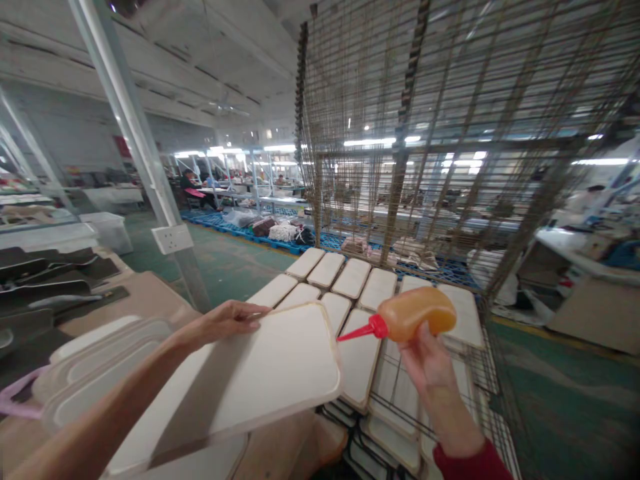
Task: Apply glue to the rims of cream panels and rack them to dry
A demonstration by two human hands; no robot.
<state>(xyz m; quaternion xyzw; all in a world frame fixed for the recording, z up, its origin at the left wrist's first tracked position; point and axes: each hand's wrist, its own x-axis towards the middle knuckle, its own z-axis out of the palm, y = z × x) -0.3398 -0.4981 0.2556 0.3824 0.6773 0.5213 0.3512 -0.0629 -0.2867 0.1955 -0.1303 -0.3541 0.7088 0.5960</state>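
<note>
Left hand [233, 321] pinches white rounded panel [280, 360] at its far edge; right hand [424, 353] wraps amber squeeze bottle [420, 312].
Red nozzle [357, 331] is at the panel's edge between your hands; squeeze evenly, brace panel.

From here I see the panel [280, 357] across the frame's lower centre, the bottle [420, 313] to its right — nozzle [356, 332] by its right edge. Behind them, rows of panels [351, 277] lie on a wire rack [493, 373], upright mesh [450, 170] filling upper right. Lower left — overlapping panels [103, 373] on a worktop [155, 288], a post [133, 133] beyond.
</note>
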